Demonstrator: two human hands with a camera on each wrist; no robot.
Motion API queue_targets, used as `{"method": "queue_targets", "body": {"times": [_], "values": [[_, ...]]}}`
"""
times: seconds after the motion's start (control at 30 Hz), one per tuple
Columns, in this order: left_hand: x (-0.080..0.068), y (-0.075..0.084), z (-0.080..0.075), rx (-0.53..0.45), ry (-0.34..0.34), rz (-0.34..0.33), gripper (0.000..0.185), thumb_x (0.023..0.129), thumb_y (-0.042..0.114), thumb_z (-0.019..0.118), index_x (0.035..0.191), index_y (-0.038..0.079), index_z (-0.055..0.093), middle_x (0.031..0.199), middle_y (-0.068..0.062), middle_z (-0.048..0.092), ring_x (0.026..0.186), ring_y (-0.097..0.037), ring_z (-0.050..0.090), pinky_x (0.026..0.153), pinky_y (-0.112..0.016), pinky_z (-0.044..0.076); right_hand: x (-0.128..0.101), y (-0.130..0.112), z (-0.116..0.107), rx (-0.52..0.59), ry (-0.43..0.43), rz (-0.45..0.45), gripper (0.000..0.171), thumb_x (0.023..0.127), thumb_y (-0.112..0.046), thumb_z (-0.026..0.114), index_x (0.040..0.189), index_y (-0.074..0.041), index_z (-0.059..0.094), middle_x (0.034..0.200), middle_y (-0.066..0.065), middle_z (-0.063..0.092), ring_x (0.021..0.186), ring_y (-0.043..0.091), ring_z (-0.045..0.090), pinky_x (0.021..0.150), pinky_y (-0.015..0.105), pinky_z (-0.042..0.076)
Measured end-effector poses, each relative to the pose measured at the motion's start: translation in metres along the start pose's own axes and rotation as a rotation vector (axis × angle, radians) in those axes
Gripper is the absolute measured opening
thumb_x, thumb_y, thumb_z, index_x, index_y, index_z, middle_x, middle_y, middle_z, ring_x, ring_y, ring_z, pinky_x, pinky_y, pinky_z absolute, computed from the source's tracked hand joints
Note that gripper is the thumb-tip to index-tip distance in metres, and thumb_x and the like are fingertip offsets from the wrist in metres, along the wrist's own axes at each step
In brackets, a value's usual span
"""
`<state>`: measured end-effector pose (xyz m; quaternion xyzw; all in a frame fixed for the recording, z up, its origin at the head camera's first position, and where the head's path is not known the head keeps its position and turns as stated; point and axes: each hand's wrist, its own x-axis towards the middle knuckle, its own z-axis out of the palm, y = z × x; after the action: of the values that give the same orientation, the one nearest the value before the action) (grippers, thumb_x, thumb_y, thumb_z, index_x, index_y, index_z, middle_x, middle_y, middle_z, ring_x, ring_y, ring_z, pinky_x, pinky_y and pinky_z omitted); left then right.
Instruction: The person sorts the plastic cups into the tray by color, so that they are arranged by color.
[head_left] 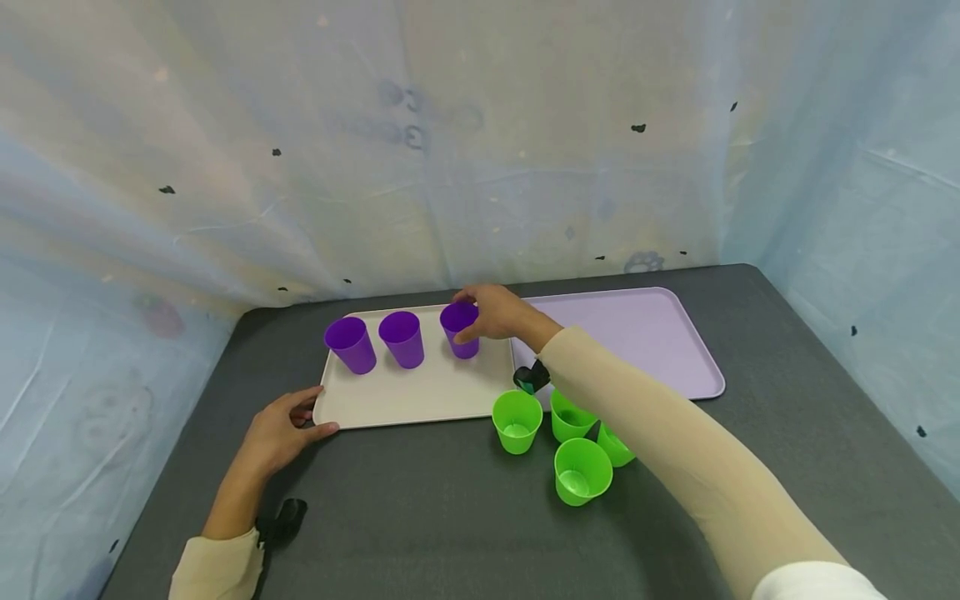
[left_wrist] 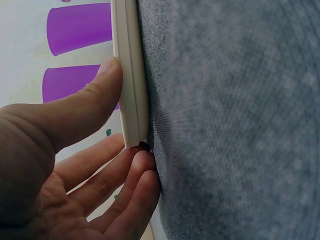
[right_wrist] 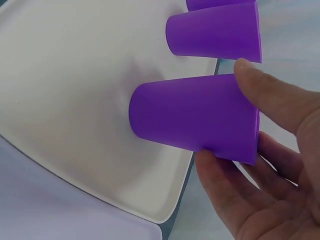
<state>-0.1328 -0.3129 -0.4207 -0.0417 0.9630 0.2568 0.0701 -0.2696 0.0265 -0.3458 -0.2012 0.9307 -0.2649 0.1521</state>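
The white tray [head_left: 420, 396] lies under both hands. The left hand [head_left: 281, 433] pinches its near corner, thumb on the rim, fingers beneath, as only the left wrist view shows. The right hand [head_left: 498, 315] grasps the rightmost purple cup [head_left: 459, 328], standing on the tray; the right wrist view shows fingers wrapping it near the rim.

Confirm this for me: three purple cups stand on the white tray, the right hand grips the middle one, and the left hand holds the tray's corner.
Not quite. The right hand grips the rightmost purple cup, not the middle one; the head view shows it. The rest holds: three purple cups stand on the white tray, and the left hand holds the tray's corner.
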Motion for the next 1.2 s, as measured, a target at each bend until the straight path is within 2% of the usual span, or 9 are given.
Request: {"method": "queue_targets", "body": {"times": [0.47, 0.73, 0.93, 1.07, 1.2], "values": [[-0.001, 0.001, -0.001, -0.002, 0.004, 0.023, 0.083, 0.083, 0.042, 0.08, 0.147, 0.002, 0.046, 0.128, -0.028, 0.058, 0.112, -0.041, 0.059, 0.093, -0.056, 0.049, -0.002, 0.0, -0.002, 0.009, -0.011, -0.014, 0.076, 0.08, -0.032, 0.085, 0.145, -0.014, 0.05, 0.148, 0.008, 0.053, 0.135, 0.026, 0.052, 0.112, 0.039, 0.044], [0.0, 0.001, -0.001, 0.001, 0.0, 0.01, 0.083, 0.083, 0.042, 0.08, 0.147, 0.001, 0.046, 0.13, -0.028, 0.057, 0.112, -0.041, 0.059, 0.094, -0.057, 0.049, -0.011, 0.008, -0.01, 0.051, -0.065, -0.077, 0.08, 0.082, -0.03, 0.083, 0.15, -0.014, 0.044, 0.154, 0.006, 0.047, 0.137, 0.028, 0.051, 0.111, 0.04, 0.045], [0.0, -0.001, -0.001, 0.007, 0.004, 0.008, 0.083, 0.083, 0.044, 0.079, 0.147, 0.003, 0.046, 0.128, -0.027, 0.058, 0.112, -0.041, 0.06, 0.094, -0.057, 0.048, -0.028, 0.021, -0.024, 0.097, -0.036, -0.096, 0.076, 0.087, -0.032, 0.078, 0.151, -0.015, 0.043, 0.154, 0.001, 0.047, 0.138, 0.024, 0.051, 0.109, 0.041, 0.047], [0.0, -0.001, -0.001, 0.009, 0.009, 0.011, 0.082, 0.083, 0.042, 0.08, 0.146, 0.002, 0.047, 0.129, -0.028, 0.058, 0.112, -0.041, 0.06, 0.094, -0.057, 0.048, -0.046, 0.028, -0.036, 0.108, -0.001, -0.1, 0.068, 0.091, -0.037, 0.073, 0.15, -0.017, 0.045, 0.153, 0.002, 0.049, 0.138, 0.025, 0.05, 0.112, 0.045, 0.043], [-0.001, 0.001, -0.001, 0.01, 0.008, 0.005, 0.081, 0.083, 0.041, 0.08, 0.146, 0.002, 0.046, 0.129, -0.028, 0.057, 0.112, -0.042, 0.059, 0.094, -0.057, 0.048, -0.069, 0.041, -0.053, 0.189, 0.027, -0.096, 0.065, 0.093, -0.041, 0.069, 0.15, -0.021, 0.045, 0.153, 0.002, 0.048, 0.141, 0.025, 0.047, 0.112, 0.048, 0.043]]}}
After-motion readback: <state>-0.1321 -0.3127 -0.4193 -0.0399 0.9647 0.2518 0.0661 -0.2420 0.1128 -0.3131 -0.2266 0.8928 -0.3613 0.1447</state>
